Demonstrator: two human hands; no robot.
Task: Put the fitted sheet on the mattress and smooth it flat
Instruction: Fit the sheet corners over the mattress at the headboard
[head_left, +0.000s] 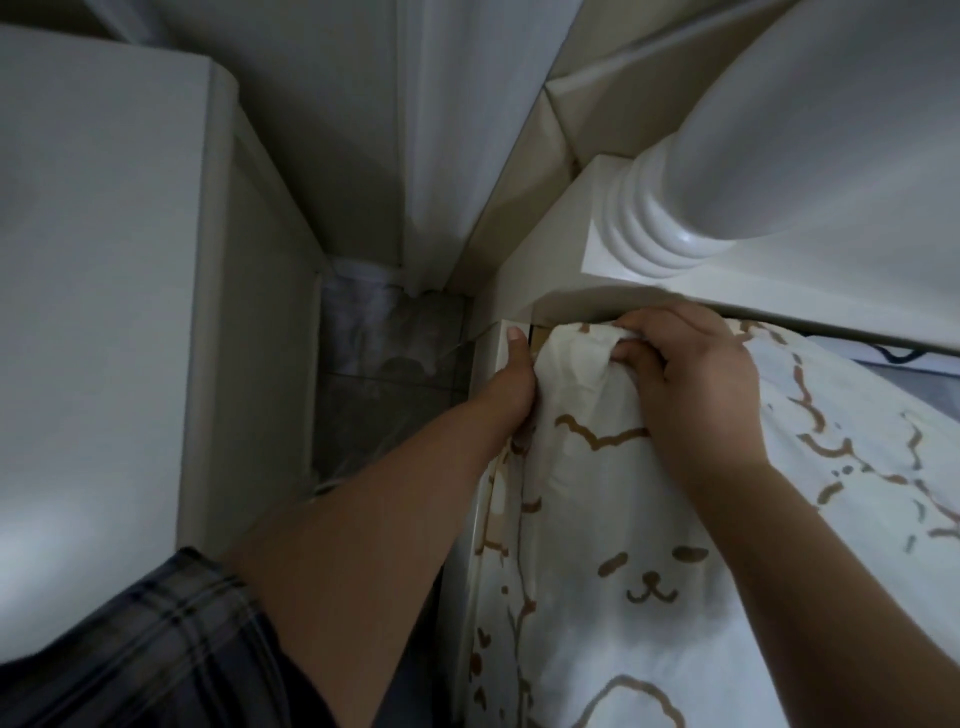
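The cream fitted sheet, printed with brown cartoon dogs, covers the mattress corner at the right, under the white headboard. My right hand grips a bunched fold of the sheet at the top corner, fingers curled round the fabric. My left hand reaches along the mattress side, its fingers tucked behind the sheet's edge and hidden, with the thumb pointing up against the white bed frame. A strip of bare mattress shows at the far right below the headboard.
A white cabinet stands at the left, leaving a narrow gap of grey floor between it and the bed. Pale curtains hang at the back. A turned white bedpost rises above the corner. Plaid shorts show at bottom left.
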